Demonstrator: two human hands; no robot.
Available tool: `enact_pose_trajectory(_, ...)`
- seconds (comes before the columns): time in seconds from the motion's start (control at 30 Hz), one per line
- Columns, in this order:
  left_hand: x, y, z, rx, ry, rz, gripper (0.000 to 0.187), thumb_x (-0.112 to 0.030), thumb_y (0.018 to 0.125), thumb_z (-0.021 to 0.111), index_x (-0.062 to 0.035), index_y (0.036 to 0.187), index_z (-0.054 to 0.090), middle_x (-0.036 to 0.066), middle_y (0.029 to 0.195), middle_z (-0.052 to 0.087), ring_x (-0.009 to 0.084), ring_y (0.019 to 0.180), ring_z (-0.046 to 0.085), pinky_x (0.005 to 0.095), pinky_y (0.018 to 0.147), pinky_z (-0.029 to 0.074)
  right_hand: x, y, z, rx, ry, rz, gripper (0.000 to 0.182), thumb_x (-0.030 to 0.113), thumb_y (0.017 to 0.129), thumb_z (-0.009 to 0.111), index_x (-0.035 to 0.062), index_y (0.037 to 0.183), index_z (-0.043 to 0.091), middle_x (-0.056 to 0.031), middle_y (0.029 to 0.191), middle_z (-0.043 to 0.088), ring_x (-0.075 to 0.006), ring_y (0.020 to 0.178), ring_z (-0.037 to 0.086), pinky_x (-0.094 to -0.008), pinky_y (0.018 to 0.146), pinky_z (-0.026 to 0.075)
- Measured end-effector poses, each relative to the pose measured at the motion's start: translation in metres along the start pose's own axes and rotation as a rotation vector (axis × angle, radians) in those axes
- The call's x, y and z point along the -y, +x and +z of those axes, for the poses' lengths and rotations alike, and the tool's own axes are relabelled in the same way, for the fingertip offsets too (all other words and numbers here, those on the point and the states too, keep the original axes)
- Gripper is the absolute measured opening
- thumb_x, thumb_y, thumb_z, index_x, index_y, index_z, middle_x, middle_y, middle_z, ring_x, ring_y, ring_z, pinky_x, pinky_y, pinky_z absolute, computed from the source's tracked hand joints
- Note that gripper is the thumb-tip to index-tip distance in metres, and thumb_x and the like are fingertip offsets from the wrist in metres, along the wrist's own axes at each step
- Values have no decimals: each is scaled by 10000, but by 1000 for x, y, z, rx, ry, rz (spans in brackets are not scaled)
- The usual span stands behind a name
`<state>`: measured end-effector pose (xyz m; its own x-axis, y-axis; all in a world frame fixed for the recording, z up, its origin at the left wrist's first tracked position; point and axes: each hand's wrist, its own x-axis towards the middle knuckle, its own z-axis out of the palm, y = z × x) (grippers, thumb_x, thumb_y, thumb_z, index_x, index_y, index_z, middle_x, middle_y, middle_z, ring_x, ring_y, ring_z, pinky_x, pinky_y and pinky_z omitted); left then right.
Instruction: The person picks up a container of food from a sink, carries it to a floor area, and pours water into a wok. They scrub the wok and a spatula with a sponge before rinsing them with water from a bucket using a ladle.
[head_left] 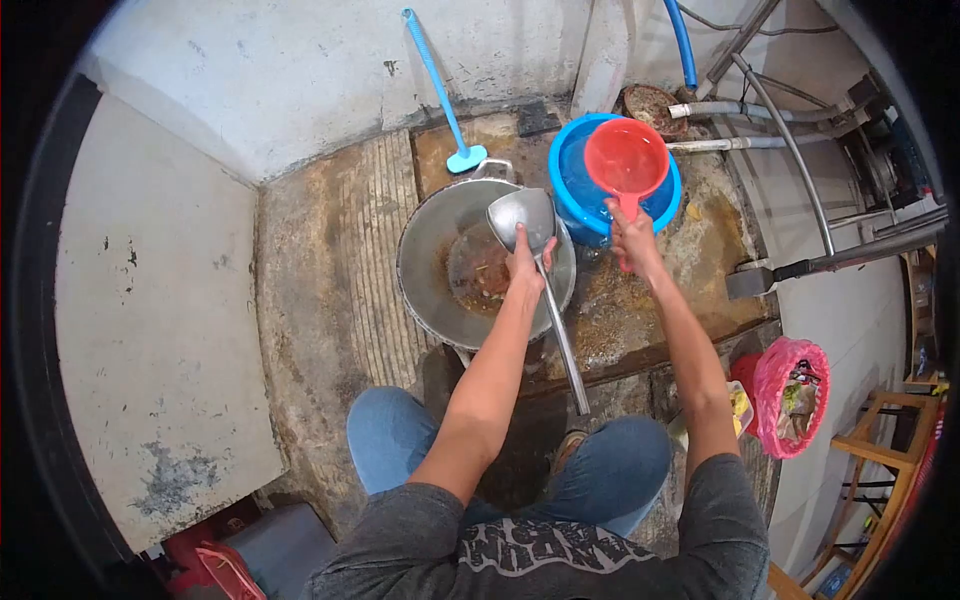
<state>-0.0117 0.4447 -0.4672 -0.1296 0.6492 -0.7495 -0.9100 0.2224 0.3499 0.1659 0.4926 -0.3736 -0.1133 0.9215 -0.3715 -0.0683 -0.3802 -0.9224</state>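
My left hand (526, 262) grips a metal wok spatula (565, 335) near its neck, with the broad blade up and the handle slanting down toward my knees. Beneath it stands a large metal wok (420, 275) with murky brown liquid and bits in the bottom. My right hand (632, 240) is closed on the handle of a red dipper (627, 157), which holds clear water. The dipper is over a blue bucket (575, 215) of water, to the right of the wok.
A light blue brush (466, 158) leans on the wall behind the wok. Pipes (745, 143) and a metal frame (795, 150) stand at the right. A pink-lined bin (767, 400) is at the lower right, near a wooden stool (885, 450). A grey panel (150, 300) stands at the left.
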Motion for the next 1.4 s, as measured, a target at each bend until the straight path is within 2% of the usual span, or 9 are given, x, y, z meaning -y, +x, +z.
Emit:
enact_pose_trajectory(0.2,-6,-15,30,-26,235,-11,624,-600,740,646,-87,1070,510,83,883,632,177,630,656,207,336,372,2,-8,38,100,17,-151,192,226,885,598,97,1005,520,44,573,422,-41,411,367,-213,342,286)
enact_pose_trajectory(0.43,-18,-5,31,16,425,-90,825,-851,619,485,-120,1000,540,-11,604,461,83,405,360,233,401,352,11,13,67,92,-30,-249,247,192,897,574,80,1107,510,46,564,407,-38,400,343,-219,334,282)
enact_pose_trajectory(0.53,-31,5,24,267,258,-231,777,-814,700,434,-104,995,552,-47,514,332,71,392,260,268,467,363,12,21,72,98,13,-205,254,168,891,580,73,1117,515,28,577,446,-47,409,391,-222,336,303)
enact_pose_trajectory(0.63,-46,15,22,573,296,-254,545,-584,885,366,-88,1026,543,-68,513,311,57,415,284,287,553,363,16,18,79,89,-23,-267,257,152,882,570,40,1108,525,4,609,493,-58,464,457,-234,377,370)
enact_pose_trajectory(0.8,-67,2,36,808,249,-362,369,-434,938,380,-115,970,563,-61,497,328,62,414,302,264,557,348,-2,40,90,3,-150,-745,255,130,882,565,45,1119,521,-3,659,524,-72,488,503,-235,386,403)
enact_pose_trajectory(0.83,-69,1,39,763,271,-337,346,-431,931,402,-123,940,559,-59,518,350,59,418,316,263,543,350,-4,44,92,-12,-201,-866,272,127,886,564,52,1141,507,-3,670,527,-77,468,509,-230,362,392)
enact_pose_trajectory(1.03,-61,3,53,549,400,-127,240,-383,890,525,-153,822,536,-53,643,466,46,448,382,250,490,360,35,20,109,30,-94,-451,212,153,855,588,23,1020,557,-34,652,586,-94,507,533,-277,466,453)
enact_pose_trajectory(1.13,-70,-2,52,810,45,-379,200,-356,877,557,-161,832,538,-53,656,478,48,456,382,227,470,334,40,25,115,12,-59,-530,204,164,861,587,25,1006,552,-36,640,602,-113,474,547,-282,443,450)
enact_pose_trajectory(1.4,-77,8,53,559,59,-256,327,-381,846,552,-122,652,500,-30,526,412,104,459,375,246,474,331,35,12,115,-27,40,-476,218,164,877,575,22,1040,541,-54,644,601,-107,467,564,-262,413,457)
